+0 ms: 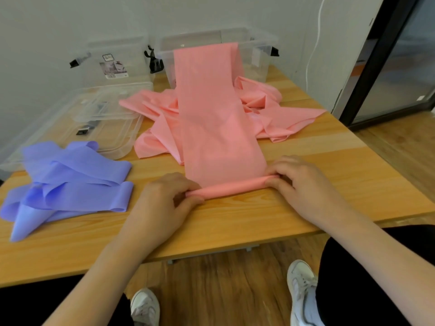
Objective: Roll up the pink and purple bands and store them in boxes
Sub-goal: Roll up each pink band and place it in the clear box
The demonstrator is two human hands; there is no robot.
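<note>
A: Step in hand?

B: Rolling the pink band (211, 118). The person has a thin roll (231, 188) started at the near end, lying crosswise on the desk (235, 220).

A: Grip state?

B: Left hand (164, 196) pinches the roll's left end, thumb and fingers curled round it. Right hand (299, 182) does the same at the right end. One hand per end probably keeps the roll straight and even in width.

A: Where's the rest of the band?

B: A flat strip runs from the roll away across the desk and up over the front wall of the right clear box (259, 60). Draping it there looks like a way to keep the strip flat and untwisted while it feeds in. Loose pink folds are heaped around the strip at mid-desk.

A: Purple one?

B: Purple band (68, 182) sits crumpled at the left of the desk, well apart from both hands, not rolled yet.

A: Boxes?

B: A second clear box (117, 64) at back left, a clear lid (113, 128) lying flat in front of it. Neither box appears to hold a rolled band.

A: Progress?

B: Early, I'd say. Most of the pink is unrolled.
</note>
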